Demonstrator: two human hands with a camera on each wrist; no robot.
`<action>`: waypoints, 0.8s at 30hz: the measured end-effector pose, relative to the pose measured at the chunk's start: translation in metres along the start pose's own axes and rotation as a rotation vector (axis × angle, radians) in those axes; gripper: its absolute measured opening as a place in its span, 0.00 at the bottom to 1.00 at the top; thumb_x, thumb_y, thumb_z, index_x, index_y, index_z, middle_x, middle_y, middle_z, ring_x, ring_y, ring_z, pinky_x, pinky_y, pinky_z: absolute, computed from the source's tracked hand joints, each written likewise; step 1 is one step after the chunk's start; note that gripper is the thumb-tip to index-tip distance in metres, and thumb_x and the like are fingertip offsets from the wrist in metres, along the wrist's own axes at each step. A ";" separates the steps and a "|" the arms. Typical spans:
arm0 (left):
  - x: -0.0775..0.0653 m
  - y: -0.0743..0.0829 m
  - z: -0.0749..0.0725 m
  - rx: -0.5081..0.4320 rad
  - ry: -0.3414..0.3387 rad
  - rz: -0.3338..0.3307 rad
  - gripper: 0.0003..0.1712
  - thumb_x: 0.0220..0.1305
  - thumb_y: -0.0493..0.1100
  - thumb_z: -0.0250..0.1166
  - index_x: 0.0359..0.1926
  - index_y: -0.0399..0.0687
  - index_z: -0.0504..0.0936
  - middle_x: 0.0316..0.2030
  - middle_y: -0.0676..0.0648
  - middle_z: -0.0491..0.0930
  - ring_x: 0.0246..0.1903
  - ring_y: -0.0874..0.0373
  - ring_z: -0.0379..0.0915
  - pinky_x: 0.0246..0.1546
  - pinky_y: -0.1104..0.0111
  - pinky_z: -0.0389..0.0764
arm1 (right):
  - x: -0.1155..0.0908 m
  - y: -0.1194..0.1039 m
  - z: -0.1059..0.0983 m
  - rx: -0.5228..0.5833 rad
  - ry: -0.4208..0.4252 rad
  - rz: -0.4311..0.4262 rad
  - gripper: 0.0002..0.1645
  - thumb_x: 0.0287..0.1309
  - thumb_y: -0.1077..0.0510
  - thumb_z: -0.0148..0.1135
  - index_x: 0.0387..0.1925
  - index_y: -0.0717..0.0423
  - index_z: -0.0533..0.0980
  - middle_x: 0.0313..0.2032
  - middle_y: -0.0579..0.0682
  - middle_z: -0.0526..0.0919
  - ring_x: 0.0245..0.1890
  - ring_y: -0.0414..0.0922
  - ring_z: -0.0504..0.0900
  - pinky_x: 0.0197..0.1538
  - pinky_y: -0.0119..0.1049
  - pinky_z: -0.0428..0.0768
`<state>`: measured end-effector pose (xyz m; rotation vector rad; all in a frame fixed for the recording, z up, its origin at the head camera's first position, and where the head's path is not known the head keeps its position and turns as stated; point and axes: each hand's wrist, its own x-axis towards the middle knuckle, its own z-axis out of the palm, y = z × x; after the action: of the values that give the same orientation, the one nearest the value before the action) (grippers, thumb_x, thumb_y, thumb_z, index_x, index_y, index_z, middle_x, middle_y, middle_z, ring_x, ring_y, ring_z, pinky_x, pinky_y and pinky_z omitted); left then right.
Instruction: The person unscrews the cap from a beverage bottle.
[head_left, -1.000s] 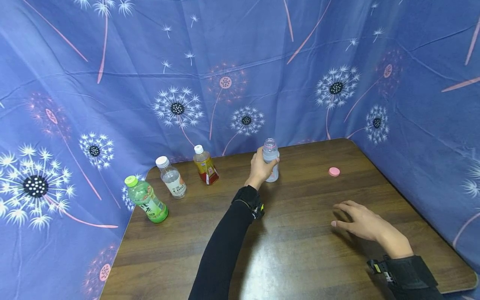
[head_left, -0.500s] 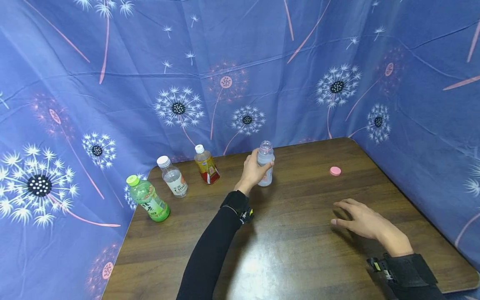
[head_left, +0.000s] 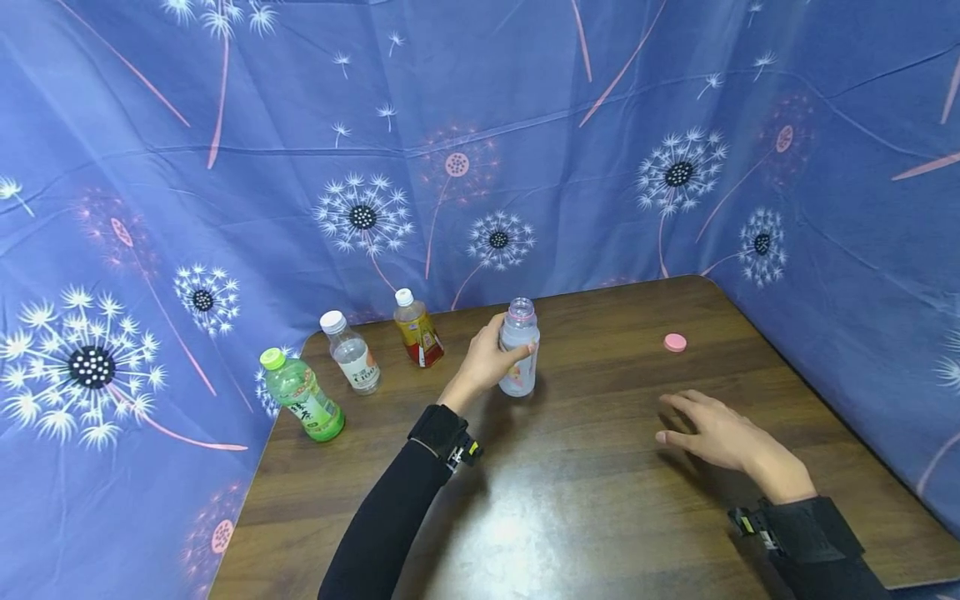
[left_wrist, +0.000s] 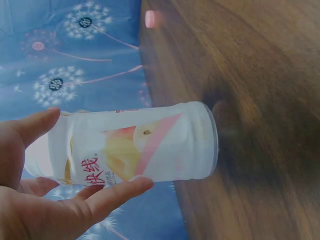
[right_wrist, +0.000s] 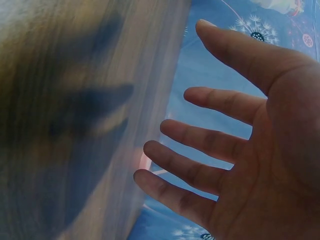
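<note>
My left hand (head_left: 483, 362) grips a whitish, capless plastic bottle (head_left: 518, 367) around its upper body, thumb on one side and fingers on the other. In the left wrist view the bottle (left_wrist: 145, 145) shows a fruit picture and red lettering on its label. Its base seems just above the wood, though whether it touches cannot be told for sure. Over the right part of the table my right hand (head_left: 723, 437) hovers with fingers spread and holds nothing; the right wrist view shows the bare palm (right_wrist: 280, 150). A pink cap (head_left: 675, 342) lies flat on the table beyond that hand.
Along the left side of the wooden table (head_left: 600, 500) stand a green tea bottle (head_left: 306, 398), a clear bottle with a white cap (head_left: 352, 357) and a yellow-red labelled bottle (head_left: 419, 330). A blue dandelion-print cloth (head_left: 570, 183) hangs behind the table and at both sides.
My left hand has carried the capless bottle leftward and nearer to me, away from the table's back edge. The right hand has stayed almost where it was.
</note>
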<state>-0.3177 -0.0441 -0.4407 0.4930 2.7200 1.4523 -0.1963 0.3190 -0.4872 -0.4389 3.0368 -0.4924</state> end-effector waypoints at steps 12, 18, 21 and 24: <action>-0.050 0.006 -0.009 0.000 -0.049 0.081 0.41 0.65 0.52 0.70 0.74 0.53 0.63 0.62 0.46 0.78 0.60 0.49 0.77 0.60 0.56 0.82 | 0.011 -0.009 -0.001 0.001 0.007 -0.015 0.43 0.62 0.38 0.67 0.69 0.58 0.70 0.65 0.67 0.73 0.63 0.70 0.73 0.55 0.70 0.76; -0.074 0.010 -0.009 0.000 -0.033 0.131 0.40 0.65 0.51 0.71 0.73 0.51 0.65 0.59 0.47 0.79 0.60 0.50 0.78 0.60 0.56 0.81 | 0.015 -0.011 -0.001 -0.018 0.001 -0.007 0.43 0.62 0.38 0.67 0.70 0.57 0.69 0.65 0.67 0.72 0.63 0.70 0.73 0.54 0.70 0.77; -0.087 0.011 -0.007 -0.008 -0.033 0.146 0.40 0.64 0.50 0.72 0.72 0.52 0.66 0.59 0.48 0.80 0.58 0.51 0.79 0.59 0.57 0.82 | 0.017 -0.012 -0.002 -0.019 -0.004 -0.012 0.43 0.62 0.37 0.67 0.70 0.57 0.69 0.66 0.67 0.71 0.63 0.70 0.73 0.53 0.70 0.77; -0.100 0.012 -0.004 -0.019 -0.033 0.149 0.39 0.63 0.49 0.73 0.72 0.53 0.66 0.57 0.49 0.80 0.57 0.54 0.79 0.58 0.59 0.82 | 0.018 -0.013 -0.003 -0.018 -0.014 -0.013 0.43 0.62 0.37 0.66 0.70 0.56 0.69 0.67 0.67 0.70 0.63 0.71 0.72 0.52 0.72 0.76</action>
<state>-0.2205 -0.0692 -0.4420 0.7256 2.6933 1.4851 -0.2106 0.3031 -0.4802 -0.4612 3.0295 -0.4615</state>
